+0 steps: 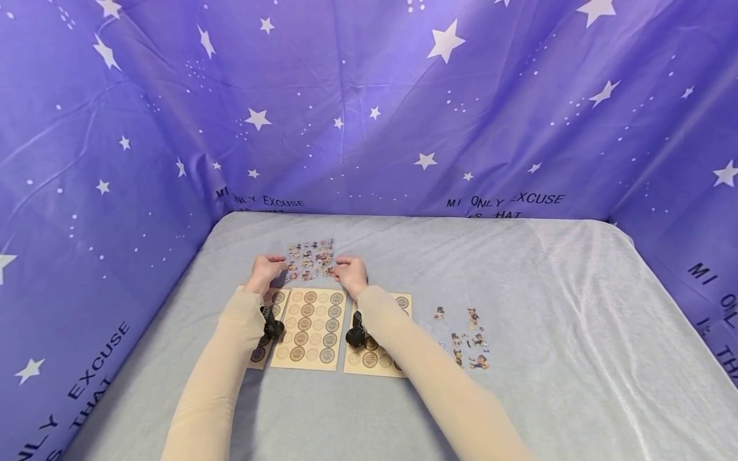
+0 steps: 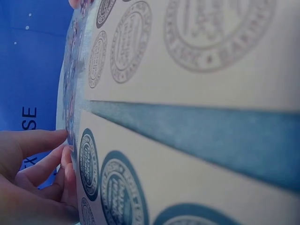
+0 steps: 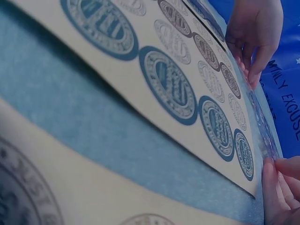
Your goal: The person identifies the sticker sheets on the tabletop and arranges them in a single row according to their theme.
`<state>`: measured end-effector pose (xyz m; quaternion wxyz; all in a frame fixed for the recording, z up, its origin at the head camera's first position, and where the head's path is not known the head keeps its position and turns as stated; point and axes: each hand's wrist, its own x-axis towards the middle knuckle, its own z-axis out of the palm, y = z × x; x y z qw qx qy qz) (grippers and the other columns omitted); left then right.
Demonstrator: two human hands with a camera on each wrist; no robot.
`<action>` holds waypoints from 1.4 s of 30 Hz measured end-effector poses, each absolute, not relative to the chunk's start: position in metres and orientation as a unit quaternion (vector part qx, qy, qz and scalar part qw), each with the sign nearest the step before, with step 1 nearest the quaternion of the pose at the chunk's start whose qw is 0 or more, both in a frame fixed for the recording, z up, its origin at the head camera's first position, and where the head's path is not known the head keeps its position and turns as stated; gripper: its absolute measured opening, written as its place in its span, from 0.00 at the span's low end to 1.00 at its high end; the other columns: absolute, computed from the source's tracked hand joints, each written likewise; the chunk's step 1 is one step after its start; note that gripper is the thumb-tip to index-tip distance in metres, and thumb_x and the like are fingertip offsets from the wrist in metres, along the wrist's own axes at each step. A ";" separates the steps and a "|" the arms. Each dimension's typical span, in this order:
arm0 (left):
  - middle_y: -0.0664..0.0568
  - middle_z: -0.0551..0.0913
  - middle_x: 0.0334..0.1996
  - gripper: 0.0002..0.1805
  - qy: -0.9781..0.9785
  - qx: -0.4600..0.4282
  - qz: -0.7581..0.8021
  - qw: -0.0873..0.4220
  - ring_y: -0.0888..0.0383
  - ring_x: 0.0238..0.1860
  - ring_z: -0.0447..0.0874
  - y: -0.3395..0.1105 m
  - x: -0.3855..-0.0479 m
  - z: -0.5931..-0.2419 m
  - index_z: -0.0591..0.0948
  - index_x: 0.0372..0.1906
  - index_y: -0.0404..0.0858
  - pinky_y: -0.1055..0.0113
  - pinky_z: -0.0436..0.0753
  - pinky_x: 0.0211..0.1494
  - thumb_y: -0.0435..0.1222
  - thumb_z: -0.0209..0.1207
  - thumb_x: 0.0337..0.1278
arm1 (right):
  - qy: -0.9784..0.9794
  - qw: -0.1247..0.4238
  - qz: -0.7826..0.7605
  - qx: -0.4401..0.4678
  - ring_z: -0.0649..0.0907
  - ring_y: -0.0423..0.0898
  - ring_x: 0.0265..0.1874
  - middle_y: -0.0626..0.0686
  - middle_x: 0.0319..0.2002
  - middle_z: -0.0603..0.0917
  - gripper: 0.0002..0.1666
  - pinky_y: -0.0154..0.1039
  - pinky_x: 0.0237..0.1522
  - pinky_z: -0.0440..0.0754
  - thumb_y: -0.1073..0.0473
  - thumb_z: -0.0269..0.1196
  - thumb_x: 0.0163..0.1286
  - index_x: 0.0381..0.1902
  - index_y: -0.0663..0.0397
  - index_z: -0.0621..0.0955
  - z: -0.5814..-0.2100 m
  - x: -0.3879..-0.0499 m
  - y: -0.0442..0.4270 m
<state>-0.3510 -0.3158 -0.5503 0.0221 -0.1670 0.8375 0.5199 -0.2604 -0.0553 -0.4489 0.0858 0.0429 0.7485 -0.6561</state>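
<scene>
A clear sticker sheet (image 1: pixel 311 261) printed with rows of small cartoon figures is at the far left of the table, between both hands. My left hand (image 1: pixel 266 271) pinches its left edge; the left wrist view shows thumb and fingers (image 2: pixel 49 139) meeting there. On the opposite edge, my right hand (image 1: pixel 353 275) pinches the sheet near its lower right corner, thumb against fingers in the right wrist view. Just below the hands lie cream sheets of round label stickers (image 1: pixel 314 330), partly covered by the forearms. Whether the clear sheet touches the cloth I cannot tell.
Another clear sticker sheet (image 1: pixel 469 339) with figures lies to the right of the cream sheets. A pale grey-blue cloth (image 1: pixel 553 320) covers the table. Purple star-printed curtains (image 1: pixel 346 96) enclose the back and both sides.
</scene>
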 end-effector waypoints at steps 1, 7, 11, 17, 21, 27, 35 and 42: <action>0.43 0.79 0.44 0.16 0.834 -0.167 0.525 0.028 0.53 0.47 0.75 -0.308 -0.342 -0.537 0.81 0.44 0.37 0.63 0.75 0.45 0.32 0.60 0.45 | 0.746 0.085 -0.659 0.045 0.83 0.49 0.33 0.61 0.38 0.82 0.20 0.32 0.33 0.80 0.71 0.54 0.58 0.50 0.64 0.76 -0.449 -0.261 -0.055; 0.37 0.68 0.57 0.22 0.817 -0.209 0.535 0.053 0.45 0.58 0.64 -0.254 -0.286 -0.454 0.69 0.58 0.31 0.55 0.65 0.60 0.28 0.50 0.55 | 0.721 0.092 -0.685 0.047 0.82 0.50 0.37 0.62 0.40 0.81 0.22 0.33 0.37 0.80 0.72 0.54 0.56 0.51 0.64 0.76 -0.452 -0.262 -0.052; 0.35 0.67 0.57 0.22 0.806 -0.204 0.553 0.049 0.45 0.57 0.65 -0.248 -0.271 -0.441 0.67 0.59 0.30 0.58 0.68 0.56 0.27 0.49 0.57 | 0.706 0.095 -0.700 0.050 0.82 0.51 0.38 0.62 0.39 0.81 0.22 0.32 0.38 0.80 0.74 0.54 0.55 0.50 0.65 0.76 -0.454 -0.262 -0.052; 0.40 0.75 0.50 0.22 0.795 -0.195 0.574 0.037 0.55 0.46 0.73 -0.251 -0.268 -0.441 0.70 0.57 0.33 0.67 0.71 0.47 0.27 0.50 0.55 | 0.688 0.086 -0.719 0.050 0.82 0.52 0.37 0.64 0.37 0.81 0.22 0.33 0.38 0.80 0.76 0.54 0.53 0.48 0.67 0.76 -0.458 -0.263 -0.053; 0.52 0.81 0.33 0.23 0.790 -0.187 0.584 0.029 0.67 0.32 0.75 -0.253 -0.269 -0.442 0.71 0.57 0.33 0.73 0.73 0.39 0.25 0.52 0.52 | 0.684 0.083 -0.723 0.050 0.82 0.52 0.37 0.64 0.37 0.81 0.21 0.33 0.37 0.80 0.76 0.55 0.54 0.48 0.67 0.76 -0.458 -0.263 -0.053; 0.56 0.81 0.27 0.25 0.771 -0.169 0.613 0.035 0.69 0.24 0.77 -0.254 -0.267 -0.437 0.68 0.59 0.33 0.75 0.78 0.32 0.24 0.50 0.53 | 0.666 0.092 -0.738 0.061 0.82 0.52 0.38 0.64 0.39 0.81 0.21 0.33 0.36 0.80 0.76 0.55 0.55 0.49 0.66 0.76 -0.458 -0.263 -0.051; 0.58 0.78 0.24 0.27 0.715 -0.180 0.672 0.068 0.66 0.26 0.79 -0.248 -0.262 -0.430 0.64 0.63 0.36 0.71 0.80 0.38 0.23 0.48 0.56 | 0.616 0.123 -0.772 0.097 0.82 0.51 0.35 0.66 0.43 0.79 0.22 0.35 0.36 0.81 0.78 0.55 0.55 0.50 0.66 0.75 -0.449 -0.259 -0.040; 0.57 0.79 0.23 0.27 0.685 -0.160 0.707 0.076 0.64 0.27 0.79 -0.236 -0.256 -0.426 0.62 0.63 0.36 0.68 0.79 0.43 0.24 0.48 0.57 | 0.592 0.125 -0.787 0.117 0.82 0.47 0.29 0.67 0.42 0.78 0.24 0.35 0.37 0.81 0.80 0.54 0.53 0.50 0.67 0.75 -0.444 -0.254 -0.026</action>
